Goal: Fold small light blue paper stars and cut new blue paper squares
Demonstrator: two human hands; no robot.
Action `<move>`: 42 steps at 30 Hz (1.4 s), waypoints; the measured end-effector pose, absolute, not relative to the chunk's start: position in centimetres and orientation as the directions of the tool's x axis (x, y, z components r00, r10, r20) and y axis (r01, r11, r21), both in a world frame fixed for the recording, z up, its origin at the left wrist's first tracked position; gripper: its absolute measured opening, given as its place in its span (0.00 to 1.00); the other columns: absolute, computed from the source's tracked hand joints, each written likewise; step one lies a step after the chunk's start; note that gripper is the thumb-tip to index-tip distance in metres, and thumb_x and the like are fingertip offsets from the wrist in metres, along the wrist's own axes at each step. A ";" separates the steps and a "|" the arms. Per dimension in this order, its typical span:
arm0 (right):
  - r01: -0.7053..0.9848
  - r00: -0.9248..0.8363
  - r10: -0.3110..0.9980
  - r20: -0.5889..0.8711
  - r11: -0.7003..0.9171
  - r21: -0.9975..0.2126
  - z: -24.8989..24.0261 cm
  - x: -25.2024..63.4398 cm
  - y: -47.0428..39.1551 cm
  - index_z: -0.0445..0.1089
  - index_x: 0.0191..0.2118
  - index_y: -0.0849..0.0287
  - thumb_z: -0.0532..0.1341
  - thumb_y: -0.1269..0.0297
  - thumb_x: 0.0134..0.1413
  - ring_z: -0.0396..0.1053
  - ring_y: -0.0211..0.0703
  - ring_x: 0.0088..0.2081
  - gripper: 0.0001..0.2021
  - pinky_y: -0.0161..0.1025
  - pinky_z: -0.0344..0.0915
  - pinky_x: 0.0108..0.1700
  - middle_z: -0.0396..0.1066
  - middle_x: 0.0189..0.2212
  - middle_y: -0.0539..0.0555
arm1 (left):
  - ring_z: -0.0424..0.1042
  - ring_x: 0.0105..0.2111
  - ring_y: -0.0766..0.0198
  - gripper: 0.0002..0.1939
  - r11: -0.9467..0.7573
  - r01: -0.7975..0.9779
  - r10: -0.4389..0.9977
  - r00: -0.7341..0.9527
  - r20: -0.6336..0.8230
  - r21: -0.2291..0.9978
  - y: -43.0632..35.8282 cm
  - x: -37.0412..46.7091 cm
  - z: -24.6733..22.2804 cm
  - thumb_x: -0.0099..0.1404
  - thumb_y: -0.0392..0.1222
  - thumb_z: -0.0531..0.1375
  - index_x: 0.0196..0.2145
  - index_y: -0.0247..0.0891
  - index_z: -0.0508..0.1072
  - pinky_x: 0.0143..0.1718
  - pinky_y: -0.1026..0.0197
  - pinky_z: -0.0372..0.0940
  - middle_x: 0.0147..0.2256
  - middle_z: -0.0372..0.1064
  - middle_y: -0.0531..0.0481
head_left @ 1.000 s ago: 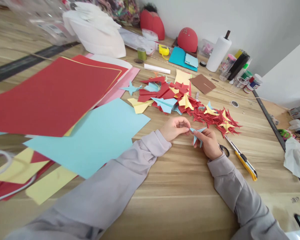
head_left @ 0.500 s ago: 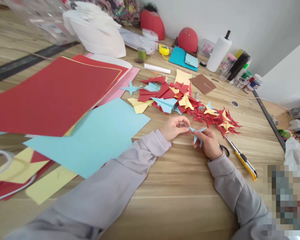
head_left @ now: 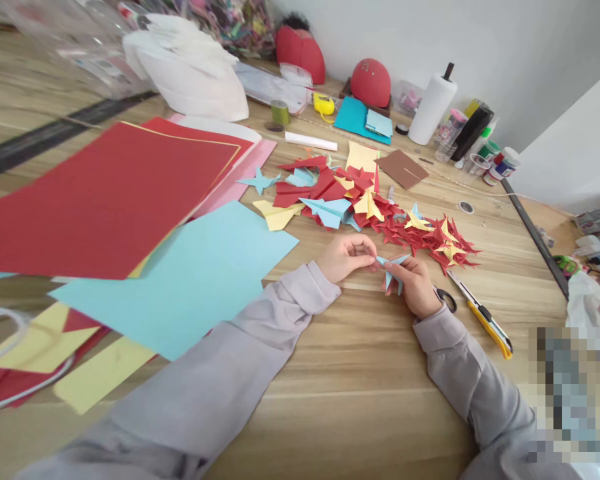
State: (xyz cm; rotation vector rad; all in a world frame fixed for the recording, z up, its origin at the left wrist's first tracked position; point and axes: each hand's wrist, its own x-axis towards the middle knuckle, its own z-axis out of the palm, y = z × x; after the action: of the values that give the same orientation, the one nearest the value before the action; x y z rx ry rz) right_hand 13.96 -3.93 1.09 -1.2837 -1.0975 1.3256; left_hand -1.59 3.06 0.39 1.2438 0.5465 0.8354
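Between my hands is a small light-blue folded paper star with pointed arms. My right hand grips its body, thumb on top. With thumb and fingers pinched, my left hand holds the tip of its left arm. Just beyond the hands lies a heap of red folded paper stars, with some yellow and blue ones among them. A blue paper plane rests on the heap's left part, and a separate blue star sits at its far left end.
A yellow utility knife and scissors, partly hidden by my wrist, lie at right. Large red sheets and a light-blue sheet cover the left. Behind are a yellow tape measure, a white bottle and a brown paper square.
The whole view has shifted slightly. Both hands keep their hold on the blue star, with hardly any movement of the fingers.
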 end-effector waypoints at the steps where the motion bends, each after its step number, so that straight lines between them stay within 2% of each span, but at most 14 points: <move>1: -0.038 0.007 0.990 -0.139 -0.139 -0.990 1.1 14.0 -3.9 0.71 0.28 0.61 0.64 0.55 0.46 0.64 0.34 0.14 0.12 0.30 0.60 0.17 0.69 0.15 0.48 | 0.72 0.24 0.65 0.08 0.094 -0.255 0.800 0.595 0.080 0.962 3.1 -1.6 0.4 0.48 0.38 0.65 0.25 0.33 0.69 0.29 0.61 0.69 0.22 0.71 0.52; 6: -0.005 -0.031 0.993 -0.118 -0.118 -0.993 1.2 14.1 -3.8 0.70 0.28 0.62 0.65 0.54 0.44 0.65 0.34 0.15 0.14 0.29 0.59 0.17 0.70 0.15 0.49 | 0.71 0.21 0.66 0.07 0.129 -0.274 0.806 0.589 0.060 0.953 3.3 -1.5 0.0 0.46 0.37 0.65 0.23 0.32 0.70 0.27 0.64 0.69 0.20 0.71 0.51; 12: -0.068 -0.043 0.992 -0.119 -0.122 -0.990 0.7 14.3 -3.5 0.68 0.31 0.61 0.67 0.53 0.38 0.65 0.35 0.14 0.17 0.31 0.62 0.17 0.71 0.16 0.48 | 0.71 0.22 0.66 0.09 0.156 -0.263 0.785 0.618 0.042 0.952 3.4 -1.3 -0.3 0.45 0.37 0.66 0.24 0.32 0.70 0.25 0.65 0.68 0.21 0.72 0.50; 22: -0.063 -0.079 0.990 -0.119 -0.124 -0.990 0.5 14.4 -3.3 0.70 0.30 0.62 0.66 0.51 0.40 0.65 0.35 0.14 0.17 0.30 0.58 0.16 0.70 0.14 0.48 | 0.70 0.20 0.67 0.08 0.074 -0.248 0.808 0.583 0.088 0.966 3.6 -1.3 -0.5 0.44 0.37 0.65 0.22 0.32 0.70 0.24 0.65 0.66 0.19 0.72 0.51; 29: -0.057 -0.082 0.994 -0.079 -0.083 -0.995 0.2 14.5 -3.2 0.70 0.29 0.62 0.66 0.52 0.40 0.65 0.34 0.13 0.17 0.29 0.59 0.16 0.69 0.13 0.48 | 0.71 0.21 0.67 0.09 0.019 -0.203 0.769 0.628 0.115 0.979 3.3 -1.5 0.3 0.46 0.38 0.66 0.24 0.32 0.69 0.26 0.64 0.66 0.21 0.72 0.50; 33: -0.073 -0.085 0.994 -0.064 -0.070 -0.995 0.2 14.6 -3.1 0.70 0.29 0.62 0.66 0.53 0.41 0.65 0.34 0.13 0.16 0.29 0.59 0.16 0.70 0.14 0.48 | 0.70 0.21 0.68 0.12 0.023 -0.209 0.759 0.640 0.119 0.978 3.1 -1.3 0.3 0.46 0.39 0.67 0.26 0.33 0.69 0.26 0.65 0.66 0.20 0.72 0.51; 42: -0.087 -0.109 0.990 -0.085 -0.095 -0.992 0.1 14.8 -3.0 0.71 0.30 0.63 0.66 0.53 0.42 0.64 0.33 0.14 0.16 0.29 0.58 0.16 0.69 0.14 0.48 | 0.71 0.21 0.66 0.10 0.017 -0.193 0.818 0.567 0.097 0.981 3.2 -1.2 0.2 0.45 0.39 0.66 0.24 0.32 0.71 0.27 0.64 0.67 0.20 0.72 0.51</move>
State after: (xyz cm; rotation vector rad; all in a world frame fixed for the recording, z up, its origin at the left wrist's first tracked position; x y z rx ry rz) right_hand 14.79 -2.97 0.06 -1.1538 -1.1724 1.3964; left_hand -1.24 3.20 0.21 1.3288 0.6008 0.8638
